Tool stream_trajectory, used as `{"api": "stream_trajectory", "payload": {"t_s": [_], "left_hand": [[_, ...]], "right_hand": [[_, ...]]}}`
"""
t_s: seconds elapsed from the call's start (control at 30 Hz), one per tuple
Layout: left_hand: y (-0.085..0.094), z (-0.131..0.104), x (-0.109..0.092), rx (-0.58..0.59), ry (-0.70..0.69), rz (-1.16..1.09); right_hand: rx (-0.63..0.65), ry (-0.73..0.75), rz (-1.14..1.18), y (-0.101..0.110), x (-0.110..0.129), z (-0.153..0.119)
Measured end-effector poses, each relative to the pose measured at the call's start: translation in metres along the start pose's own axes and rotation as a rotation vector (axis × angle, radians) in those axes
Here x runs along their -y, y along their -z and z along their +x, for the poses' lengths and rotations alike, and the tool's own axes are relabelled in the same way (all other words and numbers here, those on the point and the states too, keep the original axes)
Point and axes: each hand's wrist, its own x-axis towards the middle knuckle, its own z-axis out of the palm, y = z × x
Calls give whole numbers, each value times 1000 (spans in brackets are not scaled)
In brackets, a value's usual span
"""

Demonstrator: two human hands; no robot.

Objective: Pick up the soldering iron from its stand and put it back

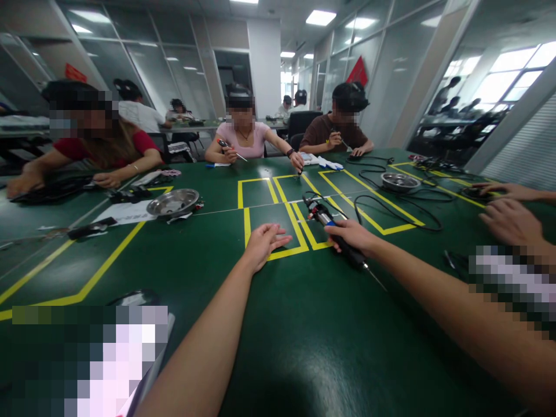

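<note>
My left hand is over the green table, beside a yellow tape outline. Its fingers are apart and nothing is in them. To its right, my right hand is wrapped round a black electric screwdriver with a blue band. The tool lies slanted, its long thin bit pointing down to the right and its cable end towards the back left. A black cable runs across the tape outlines behind it.
Metal bowls stand at the left and right. Three people sit across the table; the middle one holds a screwdriver and reaches towards the tape. Another person's hands are at the right edge. Papers and tools lie at the left.
</note>
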Motion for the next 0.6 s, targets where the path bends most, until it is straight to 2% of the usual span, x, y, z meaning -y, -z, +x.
{"api": "stream_trajectory", "payload": {"t_s": [0.07,0.13,0.2,0.27,0.37,0.6], "left_hand": [[2,-1,-1,16,-1,16],[2,-3,-1,46,-8,48],[2,-4,-2,67,-13,68],[2,-5,-3,68,-11,76],[1,-6,-4,78,-11,82],[1,-6,-4,87,-3,101]], "right_hand": [[-174,-88,-270,43,7,12],[-336,-177,-690,86,17,21],[-429,-239,-1139,122,25,26],[-481,-281,-1362,148,32,26],[-503,-291,-1441,163,35,22],[-448,-272,-1493,158,34,21]]}}
